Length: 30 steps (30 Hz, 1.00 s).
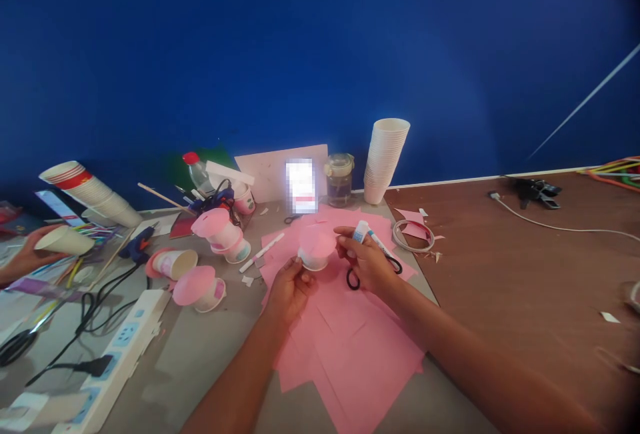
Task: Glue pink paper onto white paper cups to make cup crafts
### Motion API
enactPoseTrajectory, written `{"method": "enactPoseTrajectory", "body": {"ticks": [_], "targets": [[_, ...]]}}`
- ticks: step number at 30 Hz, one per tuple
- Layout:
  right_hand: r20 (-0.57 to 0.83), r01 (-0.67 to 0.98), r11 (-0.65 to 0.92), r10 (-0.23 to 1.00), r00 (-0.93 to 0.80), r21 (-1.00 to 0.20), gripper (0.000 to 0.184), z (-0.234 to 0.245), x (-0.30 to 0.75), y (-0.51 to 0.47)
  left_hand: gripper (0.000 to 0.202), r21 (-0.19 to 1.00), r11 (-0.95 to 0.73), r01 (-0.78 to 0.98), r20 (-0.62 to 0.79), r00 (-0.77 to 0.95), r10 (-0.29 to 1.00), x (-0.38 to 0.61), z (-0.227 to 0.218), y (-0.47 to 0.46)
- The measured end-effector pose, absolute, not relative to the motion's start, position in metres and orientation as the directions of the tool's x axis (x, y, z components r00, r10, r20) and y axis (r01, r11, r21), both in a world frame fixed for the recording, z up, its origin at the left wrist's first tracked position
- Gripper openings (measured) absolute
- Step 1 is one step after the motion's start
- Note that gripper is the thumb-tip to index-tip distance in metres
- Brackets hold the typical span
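My left hand (293,291) grips the lower side of a white paper cup (315,262), its fingers closed at the cup's near edge. A round piece of pink paper (319,242) covers the cup's top. Close by on the right, my right hand (369,264) is closed around a glue stick (360,230) with a white cap, its index finger and thumb near the pink paper's edge. Black-handled scissors (353,279) lie partly hidden beneath the right hand. Under both hands spread overlapping sheets of pink paper (350,361).
Several pink-topped cups (200,289) stand at left, near a power strip (125,337) and black cables. Tall cup stack (385,161), glass jar (339,181) and lit phone (301,186) line the wall. Another person's hand (30,254) holds a cup at far left.
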State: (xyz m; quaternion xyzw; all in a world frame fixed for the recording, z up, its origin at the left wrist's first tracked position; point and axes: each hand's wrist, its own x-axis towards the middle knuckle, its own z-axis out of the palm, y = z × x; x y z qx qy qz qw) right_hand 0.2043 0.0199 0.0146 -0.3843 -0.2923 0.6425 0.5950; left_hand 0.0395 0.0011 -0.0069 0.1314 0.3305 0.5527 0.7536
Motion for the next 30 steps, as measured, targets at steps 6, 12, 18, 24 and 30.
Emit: {"method": "enactPoseTrajectory", "body": {"ticks": [6,12,18,24,30], "targets": [[-0.21,-0.453,-0.209,0.976,-0.047,-0.867,0.037,0.003,0.199,0.014,0.01,0.506,0.363,-0.783,-0.398,0.162,0.903,0.037,-0.009,0.002],[-0.155,-0.405,-0.181,0.983,-0.097,-0.896,0.032,0.009,0.198,0.008,0.009,0.477,0.387,-0.789,-0.341,0.239,0.909,0.039,-0.003,-0.003],[-0.043,-0.384,-0.086,0.992,-0.119,-0.919,0.025,0.014,0.197,0.006,0.014,0.494,0.425,-0.759,-0.285,0.321,0.903,0.042,0.003,-0.01],[0.018,-0.398,-0.015,0.997,-0.079,-0.917,0.024,0.009,0.192,0.006,0.017,0.533,0.396,-0.748,-0.215,0.333,0.918,0.046,0.003,-0.016],[-0.044,-0.492,-0.053,0.999,-0.03,-0.869,0.022,0.005,0.187,0.004,0.027,0.544,0.386,-0.745,-0.183,0.343,0.921,0.05,0.006,-0.02]]}}
